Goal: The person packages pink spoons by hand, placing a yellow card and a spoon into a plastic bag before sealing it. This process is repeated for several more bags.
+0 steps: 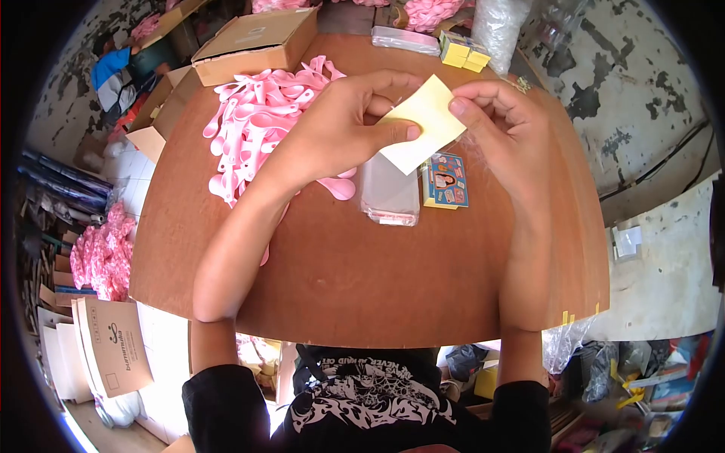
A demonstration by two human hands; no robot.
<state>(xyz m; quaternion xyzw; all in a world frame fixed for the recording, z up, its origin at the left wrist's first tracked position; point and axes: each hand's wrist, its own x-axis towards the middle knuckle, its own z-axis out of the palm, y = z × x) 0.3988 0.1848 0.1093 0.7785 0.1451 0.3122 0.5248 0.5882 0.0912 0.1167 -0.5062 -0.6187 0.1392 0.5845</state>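
Note:
A pale yellow card [424,127] is up above the table between my hands. My left hand [355,124] grips it, thumb flat on its near face and fingers behind. At the card's upper right corner, my right hand [502,124] pinches with thumb and forefinger. Below them lies a stack of clear plastic sleeves [389,192]. Right beside it sits a stack of printed blue cards [447,183] with yellow edges. A heap of pink plastic spoons [257,121] spreads to the left, partly hidden behind my left forearm.
A closed cardboard box [257,41] stands at the table's back left, with an open carton [157,113] beside it. Bundled yellow card stacks [464,53] and a pack of clear sleeves [405,41] lie at the back. Another person [117,79] is at the far left.

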